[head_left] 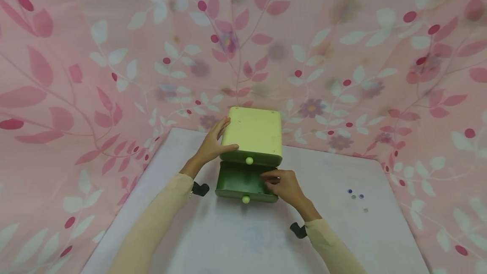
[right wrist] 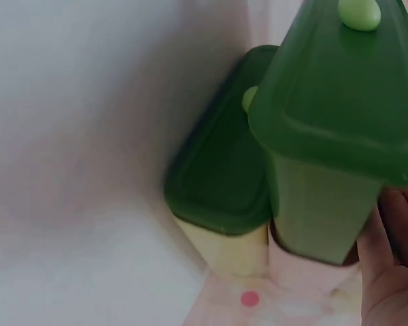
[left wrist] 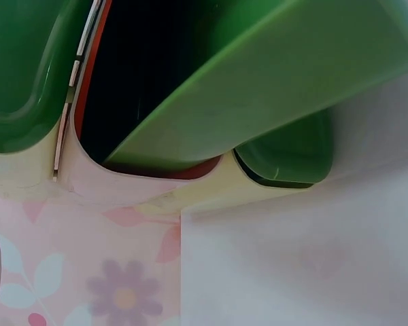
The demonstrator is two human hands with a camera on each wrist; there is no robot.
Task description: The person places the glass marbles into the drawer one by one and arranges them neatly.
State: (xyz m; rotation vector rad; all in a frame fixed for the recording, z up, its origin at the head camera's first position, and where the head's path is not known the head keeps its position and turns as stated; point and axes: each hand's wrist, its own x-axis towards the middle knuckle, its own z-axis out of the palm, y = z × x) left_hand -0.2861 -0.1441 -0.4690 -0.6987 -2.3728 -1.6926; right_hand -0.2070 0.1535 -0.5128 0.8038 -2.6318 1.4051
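A small drawer cabinet [head_left: 254,132] with a pale yellow-green top and green drawer fronts stands toward the back of the table. Its middle drawer [head_left: 243,176] is pulled out; the light green knob [head_left: 246,199] sits on its front. My left hand [head_left: 211,145] rests against the cabinet's upper left side, thumb at the top front edge and fingers fairly straight. Over the right part of the pulled-out drawer is my right hand [head_left: 283,186], its fingers bent down into it; I cannot tell whether they pinch something small. Below, the bottom drawer [right wrist: 221,163] is pushed in.
Several small round glass-like pieces, among them a blue one [head_left: 350,191] and a clear one [head_left: 365,210], lie on the white table [head_left: 335,240] at the right. A pink floral curtain [head_left: 243,33] surrounds the table at the back and sides. Dark straps show at both wrists.
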